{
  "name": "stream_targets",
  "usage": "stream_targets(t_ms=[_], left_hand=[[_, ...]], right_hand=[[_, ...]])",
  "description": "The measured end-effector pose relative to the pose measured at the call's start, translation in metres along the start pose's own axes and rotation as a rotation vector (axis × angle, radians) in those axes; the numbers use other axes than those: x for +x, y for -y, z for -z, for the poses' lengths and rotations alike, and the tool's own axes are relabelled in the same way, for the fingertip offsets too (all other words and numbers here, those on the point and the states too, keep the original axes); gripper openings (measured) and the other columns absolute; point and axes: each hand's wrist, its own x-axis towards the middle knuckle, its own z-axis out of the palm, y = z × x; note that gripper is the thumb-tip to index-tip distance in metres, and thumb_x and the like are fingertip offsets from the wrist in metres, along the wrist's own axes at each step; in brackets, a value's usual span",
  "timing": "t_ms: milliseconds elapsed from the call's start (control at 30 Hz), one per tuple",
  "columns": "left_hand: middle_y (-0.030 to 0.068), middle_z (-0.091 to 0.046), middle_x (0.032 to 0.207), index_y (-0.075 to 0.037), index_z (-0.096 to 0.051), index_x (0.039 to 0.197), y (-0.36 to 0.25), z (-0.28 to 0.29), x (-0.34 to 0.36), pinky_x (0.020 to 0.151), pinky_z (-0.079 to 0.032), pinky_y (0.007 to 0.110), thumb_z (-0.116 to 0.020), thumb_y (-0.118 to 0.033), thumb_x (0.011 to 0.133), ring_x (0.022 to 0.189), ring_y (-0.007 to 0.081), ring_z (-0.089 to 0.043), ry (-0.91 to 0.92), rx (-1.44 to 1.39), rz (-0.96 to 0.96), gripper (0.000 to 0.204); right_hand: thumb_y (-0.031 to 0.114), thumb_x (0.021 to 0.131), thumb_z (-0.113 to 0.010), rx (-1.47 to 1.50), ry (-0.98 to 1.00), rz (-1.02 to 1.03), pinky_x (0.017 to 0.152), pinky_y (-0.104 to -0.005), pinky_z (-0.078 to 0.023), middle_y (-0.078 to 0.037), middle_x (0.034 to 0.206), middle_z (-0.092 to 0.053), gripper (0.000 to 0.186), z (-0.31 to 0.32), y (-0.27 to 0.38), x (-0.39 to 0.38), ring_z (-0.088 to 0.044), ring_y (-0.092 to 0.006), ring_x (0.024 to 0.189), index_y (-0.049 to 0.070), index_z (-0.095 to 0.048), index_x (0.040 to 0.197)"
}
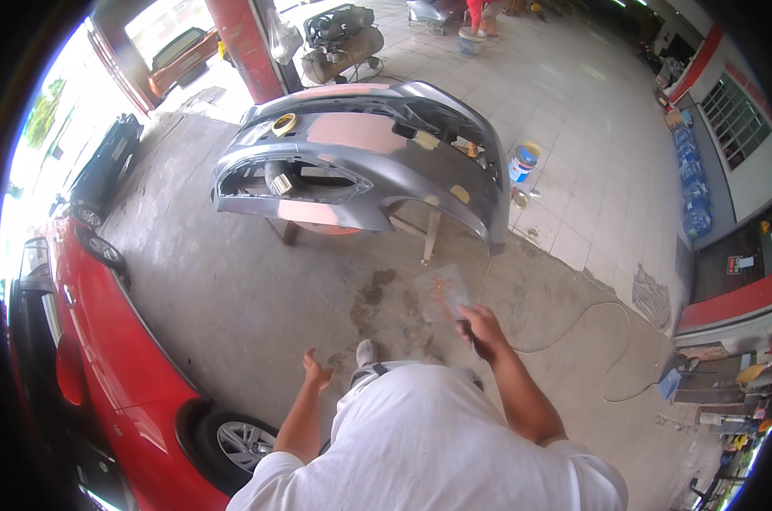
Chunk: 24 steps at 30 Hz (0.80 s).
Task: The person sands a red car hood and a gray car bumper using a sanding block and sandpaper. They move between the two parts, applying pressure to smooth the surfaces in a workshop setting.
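My right hand is closed in front of my body, at right of the middle. A small dark piece shows between its fingers, its kind unclear. At the fingertips is a translucent plate with orange-red smears; I cannot tell how it joins the dark piece. My left hand hangs lower left with fingers and thumb apart, holding nothing. Ahead, beyond both hands and touched by neither, a grey car bumper with pinkish filler patches rests on a stand. A yellow tape roll lies on top of it.
A red car stands close at left. Behind the bumper are a red pillar and an air compressor. A paint bucket sits right of the bumper. A thin hose loops over the floor at right. Blue bottle packs line the wall.
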Motion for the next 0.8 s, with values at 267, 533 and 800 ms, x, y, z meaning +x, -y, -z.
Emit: stream_targets(t_ms=[267, 533, 800], left_hand=[[0.0215, -0.043, 0.147, -0.008, -0.035, 0.148, 0.046, 0.002, -0.139, 0.106, -0.043, 0.046, -0.075, -0.031, 0.089, 0.136, 0.0357, -0.045, 0.774, -0.330, 0.692, 0.075], [0.0102, -0.074, 0.075, 0.002, -0.069, 0.112, -0.249, 0.166, -0.094, 0.058, -0.056, 0.028, -0.065, -0.026, 0.099, 0.065, 0.0143, -0.071, -0.034, -0.389, -0.498, 0.031], [0.0110, -0.037, 0.160, -0.013, -0.032, 0.157, -0.289, 0.118, -0.038, 0.123, -0.018, 0.050, -0.037, -0.064, 0.101, 0.149, 0.0315, -0.031, 0.568, 0.323, -0.431, 0.076]], right_hand=[[0.029, 0.099, -0.063, -0.093, -0.039, -0.020, 0.049, -0.0238, -0.040, 0.000, 0.067, -0.059, 0.023, -0.006, 0.005, 0.014, -0.052, -0.0083, 0.054, 0.006, -0.065, 0.094], [0.030, 0.099, -0.060, -0.232, 0.046, 0.109, 0.050, -0.0245, -0.040, 0.001, 0.067, -0.057, 0.026, -0.048, 0.012, 0.039, -0.050, -0.0081, 0.054, 0.005, -0.065, 0.094], [0.028, 0.096, -0.062, -0.141, 0.084, 0.079, 0.046, -0.0256, -0.034, 0.002, 0.069, -0.055, 0.024, -0.075, 0.041, 0.010, -0.044, -0.0071, 0.051, 0.004, -0.064, 0.096]])
